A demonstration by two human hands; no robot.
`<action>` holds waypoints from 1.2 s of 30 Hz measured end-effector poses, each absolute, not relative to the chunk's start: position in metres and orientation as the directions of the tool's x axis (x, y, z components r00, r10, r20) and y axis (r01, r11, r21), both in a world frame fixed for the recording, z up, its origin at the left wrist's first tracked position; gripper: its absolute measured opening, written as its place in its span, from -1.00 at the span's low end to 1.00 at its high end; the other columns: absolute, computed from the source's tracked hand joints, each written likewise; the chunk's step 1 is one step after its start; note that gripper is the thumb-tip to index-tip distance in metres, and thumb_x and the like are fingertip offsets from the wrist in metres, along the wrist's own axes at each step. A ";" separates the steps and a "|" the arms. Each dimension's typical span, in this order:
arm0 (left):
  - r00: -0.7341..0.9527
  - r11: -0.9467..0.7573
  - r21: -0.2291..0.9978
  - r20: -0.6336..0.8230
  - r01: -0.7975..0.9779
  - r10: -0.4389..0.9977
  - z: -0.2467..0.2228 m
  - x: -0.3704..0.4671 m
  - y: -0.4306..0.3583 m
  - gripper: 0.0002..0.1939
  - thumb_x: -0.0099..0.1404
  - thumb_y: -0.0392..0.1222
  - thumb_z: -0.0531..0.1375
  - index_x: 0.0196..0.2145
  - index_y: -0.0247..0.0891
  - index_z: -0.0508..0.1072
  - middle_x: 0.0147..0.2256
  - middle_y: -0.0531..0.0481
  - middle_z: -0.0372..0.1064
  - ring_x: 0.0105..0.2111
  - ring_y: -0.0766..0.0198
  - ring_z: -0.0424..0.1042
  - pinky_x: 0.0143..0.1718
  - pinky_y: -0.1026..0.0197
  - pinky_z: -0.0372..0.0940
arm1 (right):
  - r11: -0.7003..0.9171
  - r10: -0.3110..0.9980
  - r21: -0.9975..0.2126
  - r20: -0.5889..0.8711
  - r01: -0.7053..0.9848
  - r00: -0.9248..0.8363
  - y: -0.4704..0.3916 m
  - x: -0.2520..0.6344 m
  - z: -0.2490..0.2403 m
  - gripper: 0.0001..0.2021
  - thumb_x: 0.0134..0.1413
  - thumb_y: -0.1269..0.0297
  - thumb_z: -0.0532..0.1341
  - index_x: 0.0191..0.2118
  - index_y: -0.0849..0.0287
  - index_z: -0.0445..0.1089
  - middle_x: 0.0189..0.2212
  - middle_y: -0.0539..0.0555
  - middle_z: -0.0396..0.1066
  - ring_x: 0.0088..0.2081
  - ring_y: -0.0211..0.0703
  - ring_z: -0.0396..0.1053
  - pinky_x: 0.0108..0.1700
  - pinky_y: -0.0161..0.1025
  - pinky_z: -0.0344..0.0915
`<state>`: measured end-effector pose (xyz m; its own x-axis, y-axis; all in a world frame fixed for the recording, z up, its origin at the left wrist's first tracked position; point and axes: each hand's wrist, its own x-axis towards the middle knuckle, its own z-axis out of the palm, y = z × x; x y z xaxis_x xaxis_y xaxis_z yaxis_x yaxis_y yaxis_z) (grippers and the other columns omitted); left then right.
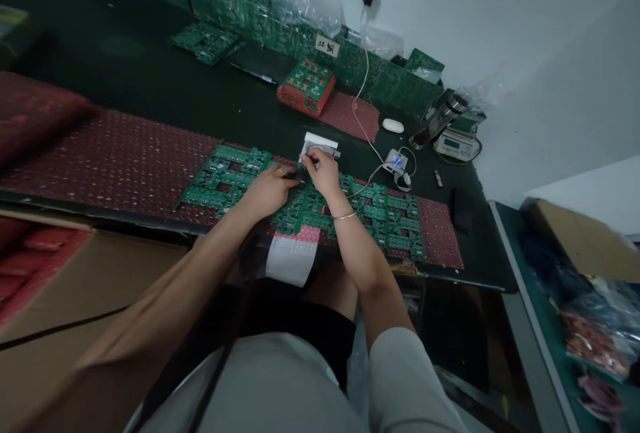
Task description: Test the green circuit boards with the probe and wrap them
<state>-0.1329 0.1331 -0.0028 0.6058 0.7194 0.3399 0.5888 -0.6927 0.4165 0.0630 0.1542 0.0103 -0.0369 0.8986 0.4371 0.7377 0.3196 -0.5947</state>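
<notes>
Green circuit board panels (220, 176) lie in a row along the table's front edge, on red bubble wrap (145, 146). My left hand (270, 190) rests over the panels, fingers closed around something small and dark that I cannot make out. Just right of it, my right hand (323, 173) is in a pinch above a panel; whatever is between its fingertips is too small to name. Behind that hand lies a white pad (320, 143). A thin cable (370, 183) runs from near my right wrist to a small white box with a lit screen (396, 161).
Stacked boards in red wrap (306, 86) and a pen (254, 74) lie farther back. To the right are a white oval case (393, 126), a flask (440, 121), a scale (455, 145) and a black pouch (462, 210). A cardboard box (110, 266) stands below left.
</notes>
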 end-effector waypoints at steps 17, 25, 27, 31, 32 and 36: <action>0.425 -0.575 0.566 0.388 0.591 0.818 0.005 -0.151 0.098 -0.45 0.40 -0.31 -0.01 0.23 -0.30 0.53 0.22 -0.25 0.47 0.24 -0.04 0.44 0.33 -0.12 0.35 | 0.447 0.881 -0.543 0.404 0.711 -0.245 0.048 0.040 0.007 -0.78 0.42 0.08 0.30 -0.25 0.06 0.49 -0.27 0.07 0.58 -0.14 -0.05 0.53 0.02 -0.12 0.41; 0.193 -0.494 0.604 0.494 0.625 0.848 0.002 -0.188 0.018 -0.69 0.54 -0.15 0.07 0.04 -0.17 0.58 0.02 -0.14 0.55 0.07 0.05 0.54 0.18 -0.02 0.47 | 0.467 0.869 -0.502 0.414 0.728 -0.272 0.048 0.039 0.006 -0.80 0.42 0.08 0.31 -0.24 0.05 0.52 -0.15 0.09 0.64 -0.07 0.00 0.53 0.06 -0.04 0.38; 0.215 -0.512 0.589 0.500 0.625 0.839 0.001 -0.190 0.002 -0.72 0.55 -0.14 0.08 0.03 -0.15 0.57 -0.01 -0.12 0.55 0.03 0.08 0.54 0.14 0.01 0.49 | 0.463 0.871 -0.499 0.411 0.733 -0.270 0.047 0.039 0.006 -0.78 0.41 0.05 0.31 -0.24 0.04 0.52 -0.14 0.09 0.64 -0.05 0.02 0.54 0.06 -0.03 0.38; 0.307 -0.587 0.528 0.525 0.614 0.794 0.003 -0.187 -0.019 -0.80 0.55 -0.17 0.14 0.00 -0.13 0.55 -0.03 -0.09 0.55 -0.02 0.11 0.55 0.07 0.04 0.51 | 0.455 0.873 -0.498 0.411 0.738 -0.262 0.047 0.039 0.006 -0.76 0.42 0.02 0.30 -0.24 0.04 0.52 -0.14 0.10 0.64 -0.05 0.02 0.53 0.07 -0.03 0.36; 0.322 -0.608 0.523 0.539 0.597 0.779 0.003 -0.185 -0.023 -0.82 0.55 -0.17 0.15 -0.01 -0.13 0.55 -0.04 -0.09 0.55 -0.03 0.11 0.55 0.05 0.05 0.51 | 0.451 0.876 -0.499 0.408 0.741 -0.258 0.047 0.039 0.006 -0.77 0.42 0.03 0.30 -0.23 0.04 0.52 -0.14 0.09 0.64 -0.05 0.02 0.53 0.07 -0.03 0.35; 0.390 -0.697 0.548 0.580 0.463 0.715 0.000 -0.174 -0.031 -0.85 0.53 -0.14 0.21 -0.04 -0.15 0.56 -0.07 -0.10 0.52 -0.04 0.10 0.52 0.02 0.05 0.49 | 0.425 0.888 -0.495 0.389 0.758 -0.244 0.047 0.039 0.006 -0.81 0.43 0.08 0.30 -0.21 0.05 0.51 -0.21 0.06 0.63 -0.10 0.00 0.52 0.04 -0.07 0.32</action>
